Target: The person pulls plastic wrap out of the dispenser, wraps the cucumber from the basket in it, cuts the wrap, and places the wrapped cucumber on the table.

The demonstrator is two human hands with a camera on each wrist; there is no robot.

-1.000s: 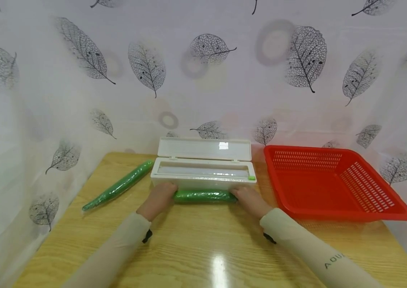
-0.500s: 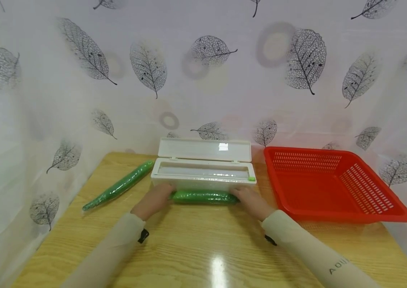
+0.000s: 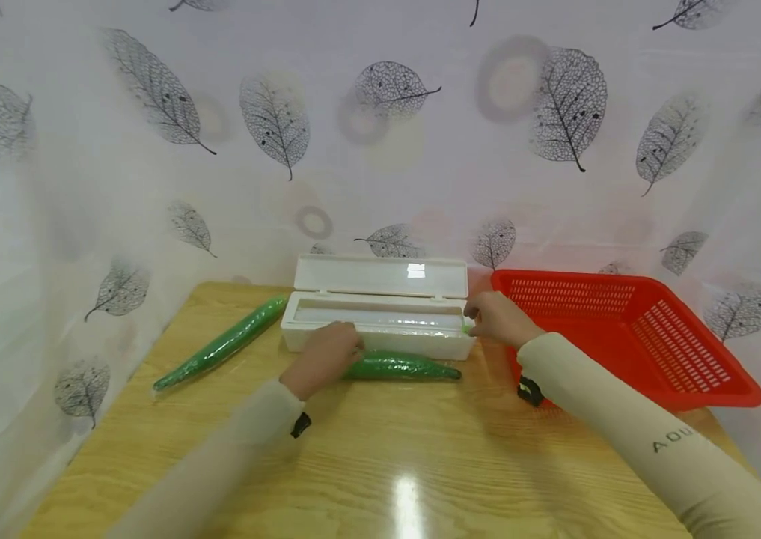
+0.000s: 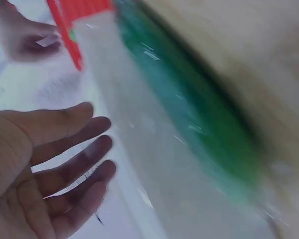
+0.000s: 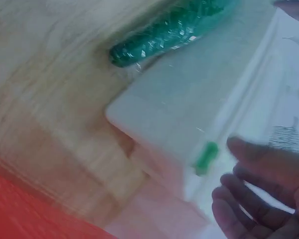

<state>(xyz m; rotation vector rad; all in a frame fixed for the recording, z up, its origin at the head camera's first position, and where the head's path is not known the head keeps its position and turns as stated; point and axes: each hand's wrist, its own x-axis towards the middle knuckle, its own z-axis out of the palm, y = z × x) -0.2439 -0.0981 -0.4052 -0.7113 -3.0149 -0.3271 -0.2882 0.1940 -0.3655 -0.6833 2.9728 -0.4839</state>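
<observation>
A white cling film dispenser stands at the back of the table, its lid raised and a film roll inside. Along its front lies a film-wrapped cucumber. My left hand hovers by the cucumber's left end, hiding that end in the head view; in the left wrist view its loosely bent fingers hold nothing. At the dispenser's right end is my right hand. Its thumb and fingers are apart beside the green slide cutter, without gripping it in the right wrist view.
Another film-wrapped cucumber lies slantwise on the left of the wooden table. A red plastic basket stands on the right, close to the right forearm. A leaf-patterned curtain hangs behind the table.
Both hands have let go of the cucumber in front of the dispenser, which now lies slightly further right. The right hand has moved up to the slide cutter; the left has shifted right and up.
</observation>
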